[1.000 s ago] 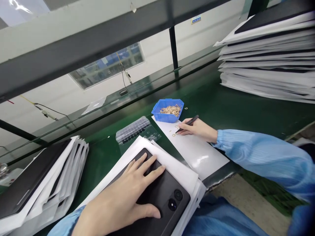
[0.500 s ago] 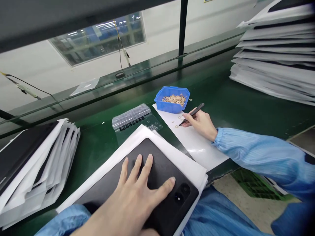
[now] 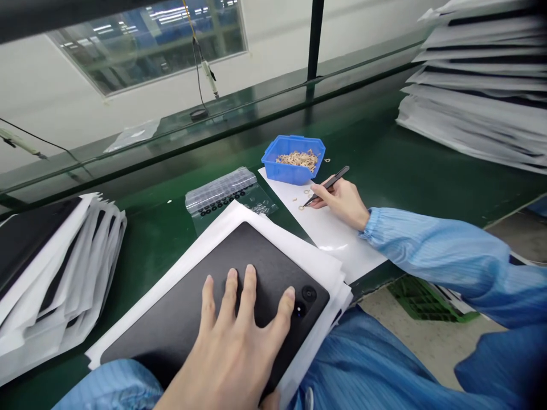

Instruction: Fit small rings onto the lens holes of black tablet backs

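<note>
My left hand (image 3: 239, 330) lies with its fingers spread on a black tablet-like panel (image 3: 256, 250) that has two round camera rings at its right corner. Under the panel is a stack of white sheets (image 3: 200, 233). My right hand (image 3: 344, 199) grips black tweezers (image 3: 327, 185), their tips down at a small pale ring (image 3: 301, 208) on a white sheet (image 3: 342, 250). A few more such pieces are scattered near it. Behind the sheet stands a blue bin (image 3: 282, 171) full of small tan pieces. Left of it lies a clear zip bag (image 3: 222, 191) with black rings.
Stacked black panels between white sheets (image 3: 55, 285) stand at the left, and a taller stack (image 3: 474, 102) at the back right. Two corded screwdrivers (image 3: 209, 77) hang over the far rail. A green crate (image 3: 427, 299) is on the floor at the right.
The camera view has shifted, so everything appears a little higher and further left. My left hand stays spread on the panel; my right hand keeps the tweezers at the pale ring.
</note>
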`<state>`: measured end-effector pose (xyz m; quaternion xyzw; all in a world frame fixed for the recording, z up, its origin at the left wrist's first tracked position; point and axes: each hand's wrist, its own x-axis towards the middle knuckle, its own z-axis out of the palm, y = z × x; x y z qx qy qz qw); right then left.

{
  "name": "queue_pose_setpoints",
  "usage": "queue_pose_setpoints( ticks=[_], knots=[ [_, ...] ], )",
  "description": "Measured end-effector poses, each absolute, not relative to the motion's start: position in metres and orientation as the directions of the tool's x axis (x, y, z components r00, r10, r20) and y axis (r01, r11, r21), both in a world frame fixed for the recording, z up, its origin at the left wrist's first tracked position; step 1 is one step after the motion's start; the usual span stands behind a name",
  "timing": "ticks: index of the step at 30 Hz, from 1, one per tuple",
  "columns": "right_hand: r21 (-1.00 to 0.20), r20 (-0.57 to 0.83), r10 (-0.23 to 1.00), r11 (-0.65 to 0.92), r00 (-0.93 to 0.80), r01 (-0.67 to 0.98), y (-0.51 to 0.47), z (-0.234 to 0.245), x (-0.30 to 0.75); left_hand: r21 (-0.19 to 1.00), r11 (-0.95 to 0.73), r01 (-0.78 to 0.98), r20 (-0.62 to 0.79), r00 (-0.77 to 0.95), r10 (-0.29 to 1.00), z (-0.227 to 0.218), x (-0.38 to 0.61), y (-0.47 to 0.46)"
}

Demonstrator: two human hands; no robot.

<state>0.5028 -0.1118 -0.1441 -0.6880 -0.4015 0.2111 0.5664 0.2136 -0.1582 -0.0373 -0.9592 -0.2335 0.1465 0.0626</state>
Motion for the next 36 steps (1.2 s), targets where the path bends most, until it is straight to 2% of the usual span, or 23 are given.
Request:
queue_pose_setpoints(
  ticks=[3,7,10,12,14,17,23,28,32,36],
  knots=[
    [-0.961,0.157,0.798,-0.012,0.581,0.275,-0.108,-0.146,0.507,-0.171,-0.896,0.410,-0.230,0.867,0.441,-0.047,0.208,-0.152],
    [-0.982,0.171,0.816,0.097,0.551,0.162,-0.119,-0.125,0.499,-0.050,-0.928,0.368,-0.155,0.916,0.371,-0.061,0.198,-0.140],
    [-0.973,0.213,0.881,0.230,0.423,0.010,-0.148,-0.097,0.474,0.059,-0.938,0.341,-0.180,0.928,0.326,-0.060,0.199,-0.132],
    [-0.982,0.157,0.938,0.182,0.308,-0.055,-0.173,-0.085,0.452,0.098,-0.939,0.330,-0.196,0.931,0.306,-0.056,0.201,-0.129],
    [-0.987,0.068,0.968,0.102,0.243,-0.128,-0.194,-0.082,0.431,0.092,-0.940,0.330,-0.168,0.935,0.312,-0.054,0.202,-0.128],
    [-0.975,0.016,0.964,0.075,0.266,-0.210,-0.211,-0.092,0.411,0.058,-0.939,0.339,-0.160,0.932,0.326,-0.050,0.203,-0.132],
    [-0.963,0.029,0.944,0.114,0.327,-0.244,-0.214,-0.108,0.406,0.017,-0.920,0.390,-0.165,0.909,0.383,-0.038,0.208,-0.144],
    [-0.956,0.059,0.937,0.152,0.344,-0.252,-0.214,-0.110,0.406,0.026,-0.927,0.374,-0.157,0.918,0.365,-0.047,0.201,-0.139],
    [-0.958,0.062,0.939,0.151,0.339,-0.242,-0.215,-0.111,0.405,0.059,-0.943,0.327,-0.091,0.943,0.321,-0.058,0.195,-0.133],
    [-0.959,0.072,0.938,0.159,0.338,-0.236,-0.215,-0.109,0.405,0.071,-0.944,0.324,-0.174,0.935,0.308,-0.051,0.199,-0.130]
  ],
)
